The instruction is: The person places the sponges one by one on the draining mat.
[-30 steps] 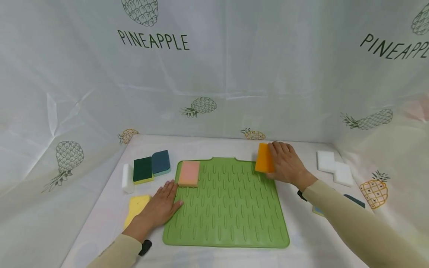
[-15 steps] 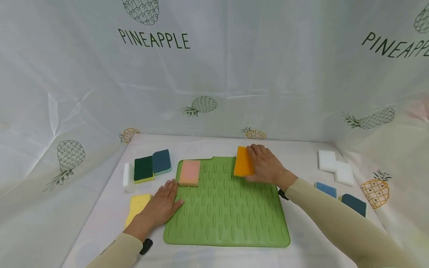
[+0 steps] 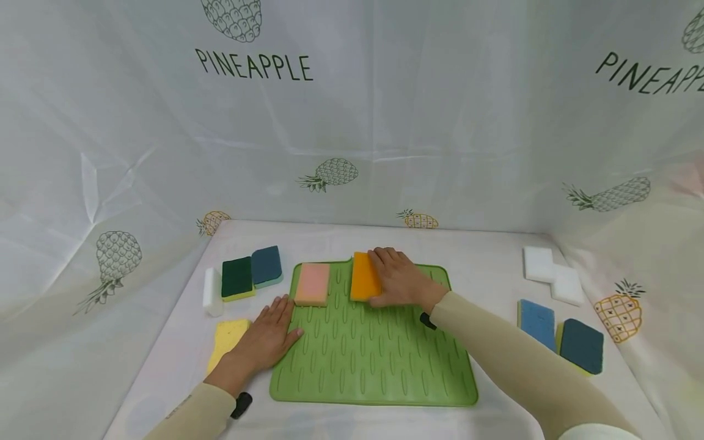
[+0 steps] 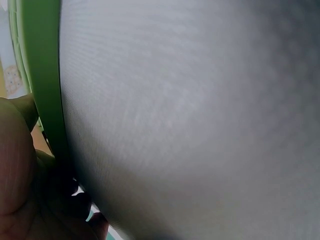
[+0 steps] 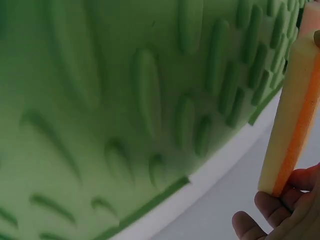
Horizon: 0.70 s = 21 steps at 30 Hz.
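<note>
An orange sponge (image 3: 365, 278) with a pale yellow underside is held by my right hand (image 3: 400, 278), fingers at its far edge and thumb at its near edge. It is over the back middle of the ridged green mat (image 3: 374, 360). In the right wrist view the sponge (image 5: 292, 120) stands edge-on to the mat, gripped at its end. A pink sponge (image 3: 313, 284) lies on the mat's back left corner. My left hand (image 3: 264, 336) rests flat at the mat's left edge, fingers straight, beside a yellow sponge (image 3: 227, 339) partly covered by the forearm.
Left of the mat lie a dark green sponge (image 3: 238, 276), a dark blue sponge (image 3: 266, 264) and a white block (image 3: 211, 292). To the right are white sponges (image 3: 539, 264), a blue sponge (image 3: 537, 324) and a dark teal sponge (image 3: 582, 346). A pineapple-print sheet (image 3: 451, 122) hangs behind.
My right hand has carried the orange sponge leftward from the mat's back right corner to near the pink sponge. The left hand has stayed in place.
</note>
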Available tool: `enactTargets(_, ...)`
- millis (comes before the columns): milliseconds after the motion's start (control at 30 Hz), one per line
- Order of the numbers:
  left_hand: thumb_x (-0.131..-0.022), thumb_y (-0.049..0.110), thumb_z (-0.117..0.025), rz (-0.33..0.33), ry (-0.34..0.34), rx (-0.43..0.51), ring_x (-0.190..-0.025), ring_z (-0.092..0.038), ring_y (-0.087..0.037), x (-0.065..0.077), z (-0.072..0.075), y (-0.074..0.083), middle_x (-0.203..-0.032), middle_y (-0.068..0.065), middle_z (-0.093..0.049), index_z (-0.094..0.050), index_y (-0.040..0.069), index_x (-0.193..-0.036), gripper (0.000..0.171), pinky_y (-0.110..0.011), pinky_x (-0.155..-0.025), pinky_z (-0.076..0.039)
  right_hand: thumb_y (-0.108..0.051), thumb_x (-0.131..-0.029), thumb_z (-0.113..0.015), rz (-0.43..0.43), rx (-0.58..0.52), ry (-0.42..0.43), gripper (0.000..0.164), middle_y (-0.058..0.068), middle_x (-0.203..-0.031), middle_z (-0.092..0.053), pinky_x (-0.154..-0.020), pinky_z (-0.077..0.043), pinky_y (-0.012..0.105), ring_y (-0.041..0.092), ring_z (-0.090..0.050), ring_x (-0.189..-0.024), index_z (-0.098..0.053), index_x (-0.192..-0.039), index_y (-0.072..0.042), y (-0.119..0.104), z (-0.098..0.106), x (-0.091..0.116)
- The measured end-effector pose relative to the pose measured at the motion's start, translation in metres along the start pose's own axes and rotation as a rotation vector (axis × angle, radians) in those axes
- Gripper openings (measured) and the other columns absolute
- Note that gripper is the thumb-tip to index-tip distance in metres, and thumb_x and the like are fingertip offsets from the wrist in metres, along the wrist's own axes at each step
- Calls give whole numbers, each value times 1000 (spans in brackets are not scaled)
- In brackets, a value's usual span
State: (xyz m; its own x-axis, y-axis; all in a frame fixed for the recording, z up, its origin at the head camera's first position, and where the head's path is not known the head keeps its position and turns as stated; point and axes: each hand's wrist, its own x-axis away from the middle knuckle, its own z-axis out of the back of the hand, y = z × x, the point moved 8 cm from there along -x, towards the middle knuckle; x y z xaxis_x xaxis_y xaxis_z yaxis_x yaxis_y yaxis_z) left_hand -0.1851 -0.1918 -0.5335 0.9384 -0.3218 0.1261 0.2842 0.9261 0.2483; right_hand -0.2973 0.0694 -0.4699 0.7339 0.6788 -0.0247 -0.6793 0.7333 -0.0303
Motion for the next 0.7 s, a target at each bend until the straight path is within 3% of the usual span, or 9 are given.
enactTargets(267,-111,44,-51,-8,6,-8,-160,-21,-45,0,2,3,-171,-27,-25,-28,-8,-163,77,-61,-129,-26,-72,-86,-62,-8,-33,-107,111,21,-163,-40,-120,-41,54,38,-41,-148,-29,-164,0,-14,-20,-18)
enactTargets(700,-111,44,-51,12,-8,-5,-161,-20,-44,0,1,1,-172,-26,-23,-27,-7,-163,76,-60,-130,-24,-71,-86,-60,-18,-56,-175,111,17,-167,-35,-124,-36,52,35,-37,-152,-25,-166,-3,-29,-35,-34)
